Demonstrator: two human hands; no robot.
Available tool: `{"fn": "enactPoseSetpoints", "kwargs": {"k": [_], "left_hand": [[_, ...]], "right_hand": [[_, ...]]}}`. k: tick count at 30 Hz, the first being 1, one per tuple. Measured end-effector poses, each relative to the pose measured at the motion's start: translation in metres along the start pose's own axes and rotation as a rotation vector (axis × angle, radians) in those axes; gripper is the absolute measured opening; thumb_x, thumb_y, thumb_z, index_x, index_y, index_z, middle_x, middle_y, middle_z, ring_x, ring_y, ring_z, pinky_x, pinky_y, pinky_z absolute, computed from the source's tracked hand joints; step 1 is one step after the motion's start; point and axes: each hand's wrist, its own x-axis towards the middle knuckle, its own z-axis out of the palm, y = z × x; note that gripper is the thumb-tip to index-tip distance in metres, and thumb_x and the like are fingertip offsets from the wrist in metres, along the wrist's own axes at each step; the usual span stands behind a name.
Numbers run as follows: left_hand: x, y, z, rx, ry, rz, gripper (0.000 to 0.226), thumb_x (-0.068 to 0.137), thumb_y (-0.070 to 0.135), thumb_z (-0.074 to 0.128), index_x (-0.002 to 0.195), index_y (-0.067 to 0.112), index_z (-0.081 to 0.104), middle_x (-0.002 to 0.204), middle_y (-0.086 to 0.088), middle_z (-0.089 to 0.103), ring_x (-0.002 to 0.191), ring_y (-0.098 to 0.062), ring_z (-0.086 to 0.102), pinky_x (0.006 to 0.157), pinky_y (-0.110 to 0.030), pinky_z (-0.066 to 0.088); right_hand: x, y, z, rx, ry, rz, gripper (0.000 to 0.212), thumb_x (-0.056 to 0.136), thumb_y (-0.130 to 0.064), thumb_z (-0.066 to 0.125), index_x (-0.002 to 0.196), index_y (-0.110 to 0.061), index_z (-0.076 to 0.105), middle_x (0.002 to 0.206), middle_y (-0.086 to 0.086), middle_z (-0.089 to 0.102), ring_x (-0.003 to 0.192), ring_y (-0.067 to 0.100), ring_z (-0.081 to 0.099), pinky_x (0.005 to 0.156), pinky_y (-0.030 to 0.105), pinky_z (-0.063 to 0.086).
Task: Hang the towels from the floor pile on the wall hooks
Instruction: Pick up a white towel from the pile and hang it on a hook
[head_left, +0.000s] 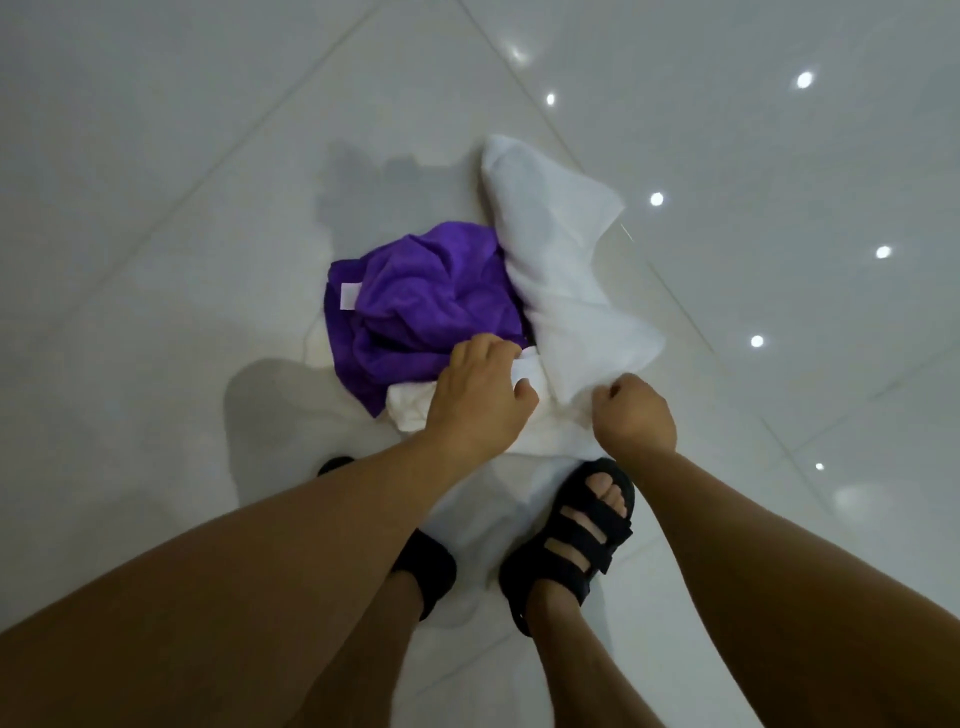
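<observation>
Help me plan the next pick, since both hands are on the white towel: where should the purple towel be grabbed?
Likely the edge by the label on the left side of the purple towel, pinched from above, coming from the left. That edge lies exposed, while the white towel and the left hand overlap its right side.

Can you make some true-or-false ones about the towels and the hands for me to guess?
1. The purple towel hangs on a hook. False: it lies crumpled on the floor.
2. The left hand and the right hand both hold the white towel. True.
3. The person is barefoot. False: the feet wear black sandals.
4. The purple towel has a small white tag. True.
</observation>
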Motion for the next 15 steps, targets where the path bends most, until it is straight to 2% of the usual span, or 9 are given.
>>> {"fn": "enactPoseSetpoints", "kwargs": {"k": [3,8,9,11,13,15], "left_hand": [[-0.010,0.006,-0.022,-0.003,-0.025,0.000,0.040,0.089,0.031,0.057,0.124,0.013,0.052,0.125,-0.006,0.049,0.117,-0.025,0.042,0.097,-0.035,0.038],[-0.042,0.046,-0.093,-0.135,-0.159,0.055,0.064,0.082,0.043,0.066,0.137,0.021,0.041,0.135,0.001,0.044,0.123,-0.020,0.042,0.098,-0.029,0.035],[-0.049,0.059,-0.112,-0.179,-0.147,0.065,0.058,0.083,0.043,0.066,0.133,0.023,0.044,0.130,0.003,0.049,0.120,-0.018,0.046,0.097,-0.030,0.040],[-0.063,0.084,-0.156,-0.248,-0.099,0.093,0.034,0.087,0.038,0.062,0.117,0.025,0.052,0.109,0.008,0.058,0.103,-0.017,0.057,0.086,-0.034,0.050],[-0.079,0.108,-0.204,-0.266,-0.048,0.133,0.021,0.092,0.033,0.055,0.110,0.022,0.054,0.095,0.005,0.063,0.088,-0.019,0.062,0.076,-0.039,0.054],[-0.099,0.125,-0.252,-0.262,-0.004,0.186,0.015,0.096,0.026,0.049,0.106,0.017,0.055,0.082,0.004,0.062,0.078,-0.020,0.062,0.066,-0.033,0.052]], "right_hand": [[-0.021,-0.021,-0.025,0.117,0.077,-0.103,0.026,0.095,-0.031,0.044,0.081,-0.012,0.052,0.073,0.004,0.056,0.065,0.019,0.052,0.058,0.029,0.038],[-0.087,-0.080,-0.104,0.478,0.095,-0.275,0.025,0.091,-0.025,0.051,0.069,-0.015,0.048,0.075,0.012,0.066,0.072,0.027,0.062,0.067,0.032,0.047],[-0.106,-0.094,-0.122,0.515,0.104,-0.327,0.024,0.090,-0.025,0.053,0.069,-0.013,0.049,0.072,0.011,0.066,0.071,0.026,0.064,0.066,0.033,0.049],[-0.146,-0.120,-0.158,0.559,0.125,-0.416,0.023,0.085,-0.023,0.056,0.067,-0.011,0.050,0.063,0.005,0.063,0.063,0.021,0.063,0.061,0.033,0.050],[-0.185,-0.146,-0.197,0.604,0.170,-0.477,0.024,0.081,-0.024,0.057,0.062,-0.014,0.046,0.055,-0.004,0.052,0.053,0.012,0.052,0.055,0.030,0.045],[-0.225,-0.168,-0.234,0.660,0.201,-0.511,0.024,0.074,-0.028,0.055,0.059,-0.017,0.041,0.052,-0.008,0.044,0.050,0.009,0.042,0.053,0.030,0.040]]}}
